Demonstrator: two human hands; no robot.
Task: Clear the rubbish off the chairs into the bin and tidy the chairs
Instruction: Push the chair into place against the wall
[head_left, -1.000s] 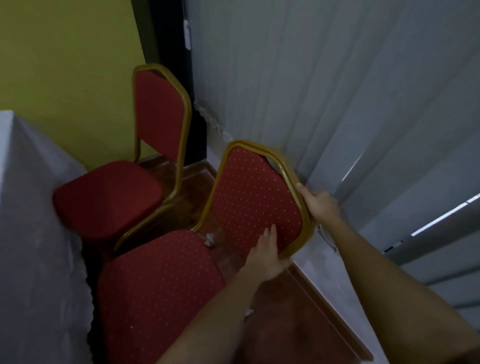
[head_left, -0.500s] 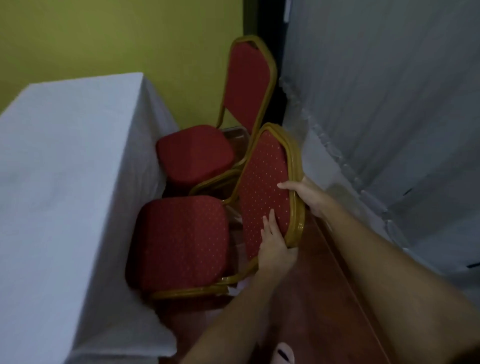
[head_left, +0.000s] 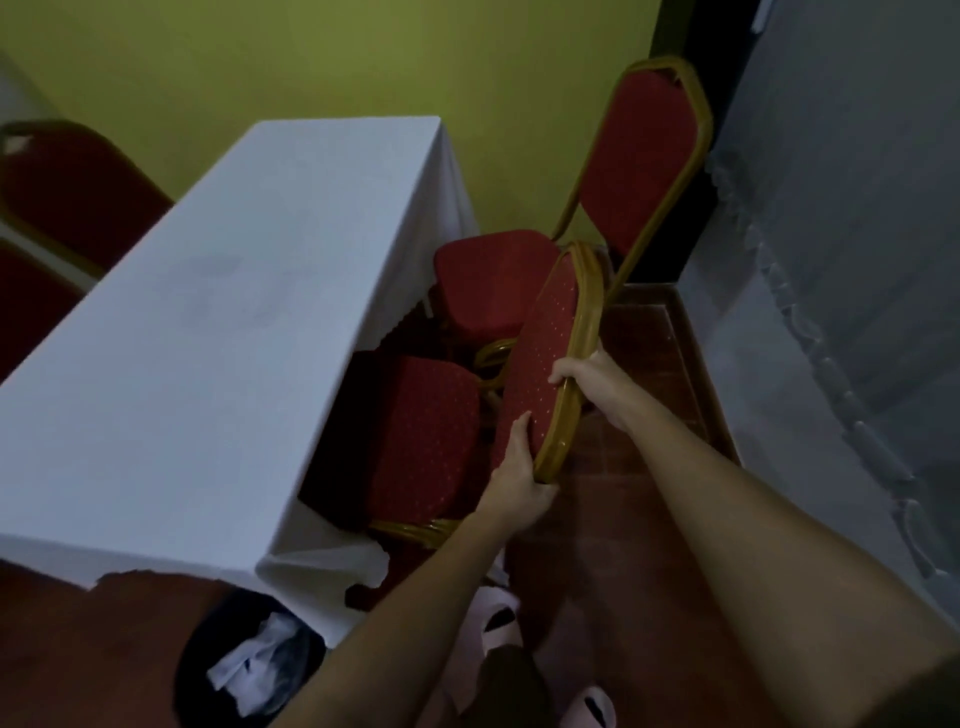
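Note:
A red dotted chair with a gold frame (head_left: 545, 364) stands beside the table, its seat (head_left: 415, 431) partly under the white cloth. My left hand (head_left: 519, 478) grips the lower edge of its backrest. My right hand (head_left: 587, 376) holds the gold rim of the backrest higher up. A second red chair (head_left: 644, 156) stands behind it against the green wall, its seat (head_left: 488, 280) bare. A dark bin (head_left: 249, 665) holding white crumpled rubbish sits on the floor at the lower left.
A table under a white cloth (head_left: 218, 338) fills the left side. Another red chair (head_left: 67, 197) stands beyond it at far left. Grey curtains (head_left: 857, 260) hang on the right above a strip of wooden floor (head_left: 649, 493). Light slippers (head_left: 498, 623) show at the bottom.
The view has swung left and down, so the table and bin now show. The near chair's backrest has turned edge-on and its seat has gone further under the cloth, both hands still on it.

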